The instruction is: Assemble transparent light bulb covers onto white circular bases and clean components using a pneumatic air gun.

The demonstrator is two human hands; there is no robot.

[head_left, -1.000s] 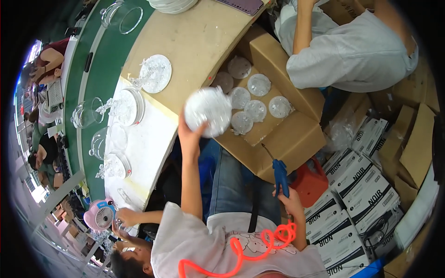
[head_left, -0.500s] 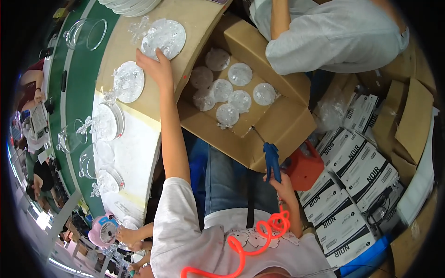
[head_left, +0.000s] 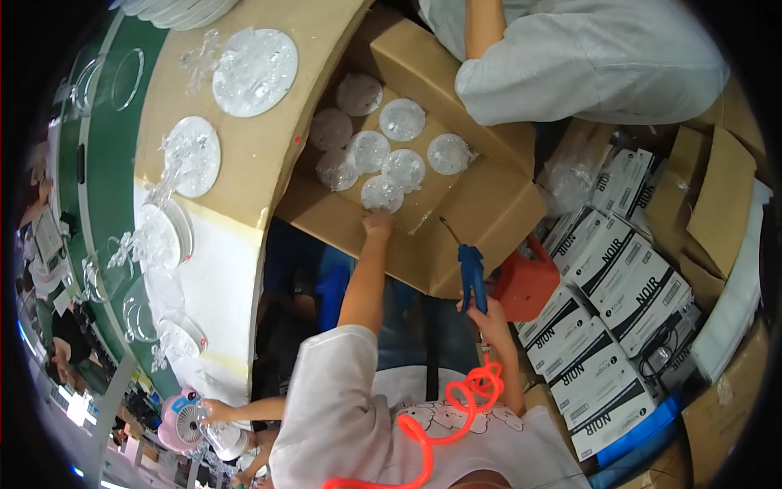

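Observation:
My right hand (head_left: 491,322) is wrapped round a blue air blow gun (head_left: 471,277), its thin nozzle slanting up over the near wall of the cardboard box (head_left: 497,232). A red-orange coiled hose (head_left: 481,381) hangs from its lower end. Down inside the box, my left hand (head_left: 377,221) has its fingers closed at the near edge of a round, glittery clear-and-white base (head_left: 382,195). Its fingertips are partly hidden. Several similar bases lie around it, such as one base (head_left: 402,120) farther back and another base (head_left: 448,154) to the right.
On the worktable left, more round bases (head_left: 255,72) carry clear ornaments. Clear domes (head_left: 140,316) stand by the green belt (head_left: 114,155). A co-worker's sleeve (head_left: 586,69) overhangs the box's far side. A red container (head_left: 525,281) and packed cartons (head_left: 635,277) are at right.
My left hand has left the round base on the worktable and moved right and down into the box, to its nearest base. My right hand keeps the blow gun. The view has shifted slightly.

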